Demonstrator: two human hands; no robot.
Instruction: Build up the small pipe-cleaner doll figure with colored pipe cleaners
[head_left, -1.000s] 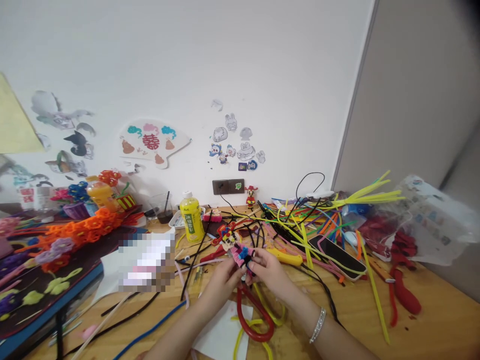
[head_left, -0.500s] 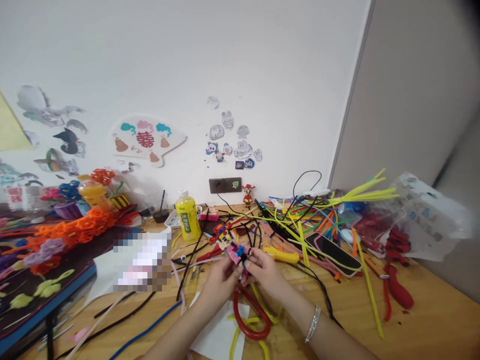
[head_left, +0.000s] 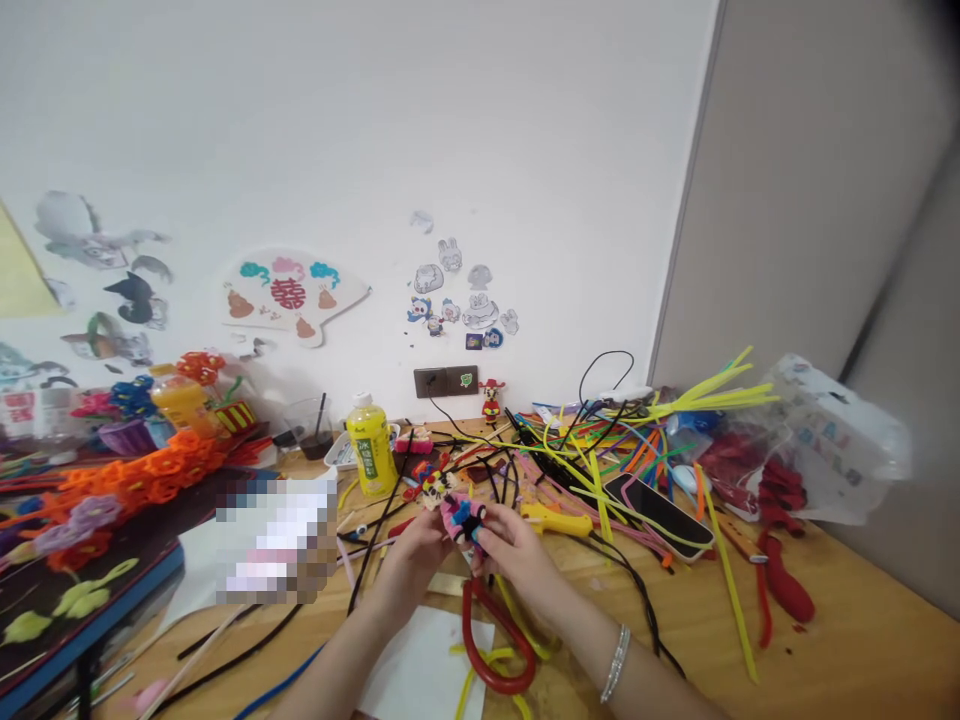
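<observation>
Both my hands meet over the middle of the wooden table (head_left: 847,640). My left hand (head_left: 415,553) and my right hand (head_left: 516,552) are closed on a small pipe-cleaner figure (head_left: 459,517) made of pink, blue and black fuzzy wire, with a small painted head at its top left. A thick red pipe-cleaner loop (head_left: 496,640) hangs or lies just below the figure, over a white sheet of paper (head_left: 420,670). A silver bracelet (head_left: 616,662) sits on my right wrist.
Loose pipe cleaners (head_left: 645,440) in many colours cover the table's right half, with a phone (head_left: 658,502), a yellow tool (head_left: 556,520) and a plastic bag (head_left: 832,440). A yellow bottle (head_left: 370,446) stands behind my hands. Orange pipe-cleaner flowers (head_left: 142,470) lie on a dark board at left.
My hands and the figure have kept their grip and stayed together. The whole view has shifted slightly to the left and down as my head moved.
</observation>
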